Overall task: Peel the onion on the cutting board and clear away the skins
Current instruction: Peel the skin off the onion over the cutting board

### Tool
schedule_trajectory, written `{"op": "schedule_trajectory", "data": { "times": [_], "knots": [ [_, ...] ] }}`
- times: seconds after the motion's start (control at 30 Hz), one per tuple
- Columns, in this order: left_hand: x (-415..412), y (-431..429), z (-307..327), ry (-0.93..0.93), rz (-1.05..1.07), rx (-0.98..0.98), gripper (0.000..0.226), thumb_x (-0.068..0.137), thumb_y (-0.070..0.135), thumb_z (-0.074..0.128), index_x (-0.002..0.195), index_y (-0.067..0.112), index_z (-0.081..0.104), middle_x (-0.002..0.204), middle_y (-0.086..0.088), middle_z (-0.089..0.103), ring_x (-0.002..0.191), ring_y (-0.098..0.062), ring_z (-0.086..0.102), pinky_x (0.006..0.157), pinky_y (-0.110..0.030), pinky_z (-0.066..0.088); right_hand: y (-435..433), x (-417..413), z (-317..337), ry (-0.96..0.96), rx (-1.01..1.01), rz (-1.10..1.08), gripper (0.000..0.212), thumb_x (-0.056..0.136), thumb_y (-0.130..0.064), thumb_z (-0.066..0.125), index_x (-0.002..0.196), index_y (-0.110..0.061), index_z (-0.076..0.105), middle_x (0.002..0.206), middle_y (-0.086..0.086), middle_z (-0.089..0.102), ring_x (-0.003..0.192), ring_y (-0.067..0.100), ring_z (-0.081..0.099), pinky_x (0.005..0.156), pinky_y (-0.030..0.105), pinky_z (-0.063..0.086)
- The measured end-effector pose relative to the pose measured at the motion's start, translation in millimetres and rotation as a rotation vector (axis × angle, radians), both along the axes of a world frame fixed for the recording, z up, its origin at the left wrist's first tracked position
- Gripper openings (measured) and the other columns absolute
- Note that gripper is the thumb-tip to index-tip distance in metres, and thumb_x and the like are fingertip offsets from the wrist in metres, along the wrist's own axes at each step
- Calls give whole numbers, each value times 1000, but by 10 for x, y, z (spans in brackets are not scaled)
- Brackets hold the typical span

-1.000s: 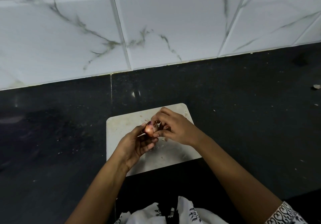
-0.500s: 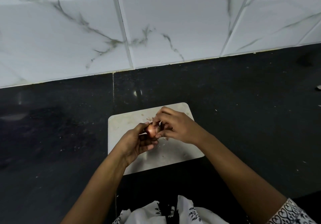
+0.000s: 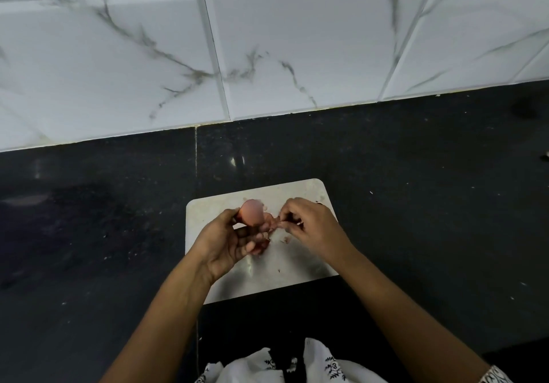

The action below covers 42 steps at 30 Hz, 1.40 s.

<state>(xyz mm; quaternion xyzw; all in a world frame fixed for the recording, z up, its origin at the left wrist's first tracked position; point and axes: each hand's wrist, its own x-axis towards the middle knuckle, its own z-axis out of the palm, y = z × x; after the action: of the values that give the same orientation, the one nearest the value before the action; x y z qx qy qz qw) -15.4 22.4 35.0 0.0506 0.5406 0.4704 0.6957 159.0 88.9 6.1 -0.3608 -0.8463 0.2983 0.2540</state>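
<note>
A small pinkish-red onion point(image 3: 251, 212) is held above the white cutting board point(image 3: 303, 267) in the fingertips of my left hand point(image 3: 228, 241). My right hand point(image 3: 312, 228) is a little to the right of it, fingers pinched on a strip of onion skin point(image 3: 271, 224) that stretches from the onion toward that hand. A few small skin scraps point(image 3: 285, 239) lie on the board under my hands. The underside of the onion is hidden by my left fingers.
The board lies on a black speckled countertop point(image 3: 430, 204) with small crumbs on it. A white marble-patterned tile wall point(image 3: 267, 50) rises behind. White patterned fabric point(image 3: 267, 365) shows at the bottom edge.
My hands have drawn apart. The left hand has lifted the onion up and left, the right has pulled away to the right with a strip of skin.
</note>
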Motion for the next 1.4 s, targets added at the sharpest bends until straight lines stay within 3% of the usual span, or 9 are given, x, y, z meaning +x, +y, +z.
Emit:
{"op": "schedule_trajectory", "data": {
  "times": [0.1, 0.2, 0.37, 0.5, 0.63, 0.77, 0.87, 1.1, 1.4],
  "knots": [
    [-7, -20, -40, -51, 15, -2, 45, 101, 35, 33, 128, 1, 46, 68, -15, 71, 44, -17, 65, 39, -19, 50, -38, -31, -129, -93, -38, -94, 16, 84, -18, 67, 98, -12, 69, 97, 5, 67, 89, 20, 63, 81, 33, 50],
    [-14, -23, -78, -86, 24, 14, 51, 98, 45, 35, 121, 3, 51, 69, -12, 70, 45, -15, 64, 37, -17, 49, -96, -62, -130, -170, -40, -156, 28, 85, -25, 66, 111, -16, 68, 118, 1, 61, 110, 19, 54, 91, 27, 41],
    [21, -65, -111, -128, 12, 154, 50, 93, 41, 41, 116, -1, 56, 86, -14, 69, 62, -19, 68, 44, -21, 53, -254, -162, 249, 314, -314, -227, 26, 76, -23, 75, 101, -21, 67, 96, -13, 60, 87, 4, 60, 76, 21, 51],
    [67, -90, -174, -198, 59, 267, 49, 92, 32, 47, 132, 4, 47, 114, -22, 55, 85, -24, 59, 63, -28, 55, -318, -250, 311, 225, -164, -227, 30, 75, -23, 75, 101, -15, 61, 94, -6, 58, 87, 7, 58, 76, 27, 53],
    [111, -95, -191, -279, 37, 321, 38, 88, 34, 56, 110, 4, 59, 107, -18, 58, 83, -21, 58, 64, -28, 54, -275, -246, 317, 169, -76, -144, 36, 76, -25, 74, 107, -13, 61, 101, -2, 59, 91, 11, 58, 78, 28, 53],
    [127, -69, -220, -271, 39, 424, 67, 70, 43, 78, 122, 5, 58, 116, -17, 57, 94, -22, 52, 74, -27, 51, -220, -189, 313, 243, -31, -33, 34, 73, -21, 77, 102, -15, 62, 101, -2, 58, 94, 9, 60, 79, 32, 55],
    [160, -62, -249, -293, 52, 487, 68, 71, 40, 79, 127, 10, 55, 119, -14, 52, 101, -22, 48, 84, -29, 44, -234, -191, 304, 240, 37, -53, 31, 74, -19, 76, 100, -14, 61, 101, -2, 54, 94, 12, 59, 77, 35, 55],
    [214, -32, -190, -269, 64, 585, 60, 66, 36, 82, 120, 18, 64, 110, -7, 63, 93, -18, 63, 77, -29, 52, -249, -209, 326, 233, 173, -114, 27, 75, -16, 75, 97, -16, 60, 100, 1, 56, 92, 9, 55, 76, 24, 51],
    [236, -50, -261, -281, 97, 574, 59, 68, 36, 81, 120, 15, 64, 109, -9, 65, 93, -16, 63, 81, -27, 51, -162, -138, 323, 229, 106, -33, 13, 74, -14, 73, 80, -10, 62, 95, 0, 56, 90, 11, 58, 74, 32, 53]
  ]
}}
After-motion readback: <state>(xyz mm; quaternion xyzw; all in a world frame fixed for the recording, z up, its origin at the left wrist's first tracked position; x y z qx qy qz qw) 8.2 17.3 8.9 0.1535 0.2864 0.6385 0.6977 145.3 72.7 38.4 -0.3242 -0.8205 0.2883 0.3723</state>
